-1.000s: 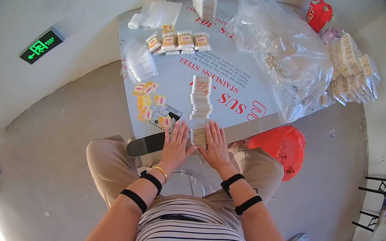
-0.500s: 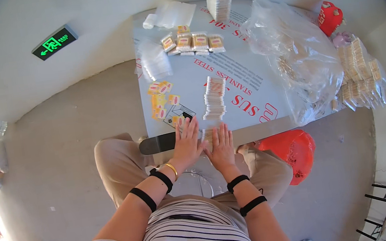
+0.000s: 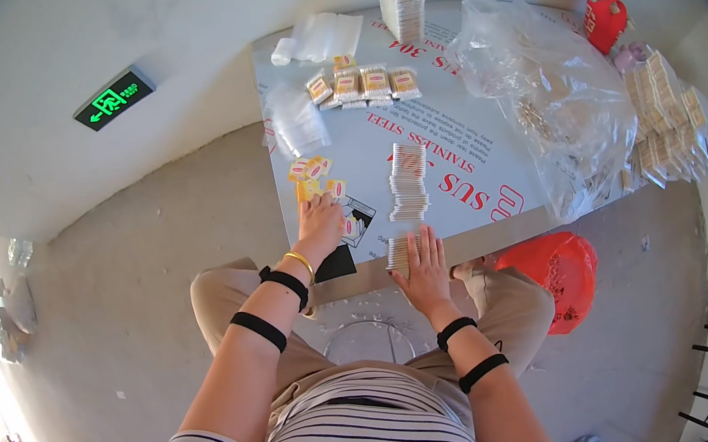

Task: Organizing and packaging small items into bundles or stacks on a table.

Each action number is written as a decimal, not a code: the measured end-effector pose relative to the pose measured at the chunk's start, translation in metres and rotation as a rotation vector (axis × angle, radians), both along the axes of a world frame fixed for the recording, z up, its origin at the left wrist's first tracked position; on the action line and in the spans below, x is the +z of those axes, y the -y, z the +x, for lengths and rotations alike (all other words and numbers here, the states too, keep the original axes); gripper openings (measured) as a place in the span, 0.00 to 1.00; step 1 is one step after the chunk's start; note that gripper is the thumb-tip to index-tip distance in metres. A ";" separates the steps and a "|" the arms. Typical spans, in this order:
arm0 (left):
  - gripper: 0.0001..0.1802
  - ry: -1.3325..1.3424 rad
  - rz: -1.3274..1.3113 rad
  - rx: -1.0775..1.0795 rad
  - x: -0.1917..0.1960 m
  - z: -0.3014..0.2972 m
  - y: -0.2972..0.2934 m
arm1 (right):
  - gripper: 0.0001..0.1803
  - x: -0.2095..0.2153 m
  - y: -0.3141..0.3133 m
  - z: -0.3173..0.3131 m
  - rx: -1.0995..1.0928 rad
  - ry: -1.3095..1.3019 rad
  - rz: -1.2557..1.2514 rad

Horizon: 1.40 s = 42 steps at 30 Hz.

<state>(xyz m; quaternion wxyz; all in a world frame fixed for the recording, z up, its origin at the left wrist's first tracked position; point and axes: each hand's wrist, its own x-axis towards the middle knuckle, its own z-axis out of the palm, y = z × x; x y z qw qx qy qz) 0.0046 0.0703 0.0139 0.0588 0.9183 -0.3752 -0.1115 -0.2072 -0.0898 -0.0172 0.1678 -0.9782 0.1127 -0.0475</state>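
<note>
My left hand (image 3: 320, 226) is over the small yellow printed cards (image 3: 309, 188) at the table's left side. Its fingers curl down onto them, and what the fingertips grip, if anything, is hidden. Flat at the near edge lies my right hand (image 3: 424, 274), fingers stretched out, against and partly over a small row of cotton swabs (image 3: 397, 254). Beyond it a longer column of cotton swabs (image 3: 408, 181) runs away from me. Under my left wrist a black flat strip (image 3: 335, 263) shows at the table edge.
Packed swab bags (image 3: 359, 85) lie farther back, beside clear plastic sleeves (image 3: 296, 120). A tall swab stack (image 3: 403, 8) stands at the far edge. A large clear bag (image 3: 547, 101) covers the right side, with more swab packs (image 3: 668, 119) beyond. A red bag (image 3: 564, 281) sits below the table.
My left hand has left the near row of swabs and moved left and away to the yellow cards. The right hand stays by the row. The whole view has shifted slightly.
</note>
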 end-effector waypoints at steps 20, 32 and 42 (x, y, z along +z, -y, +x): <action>0.14 -0.100 -0.161 0.060 0.003 0.010 0.002 | 0.50 0.000 0.002 -0.002 -0.018 0.002 -0.005; 0.11 -0.428 -0.634 0.417 0.011 0.038 -0.011 | 0.50 0.001 0.001 -0.001 -0.015 -0.012 0.003; 0.08 -0.491 -0.693 0.630 0.027 -0.007 -0.130 | 0.50 -0.001 -0.071 0.039 0.170 0.024 0.104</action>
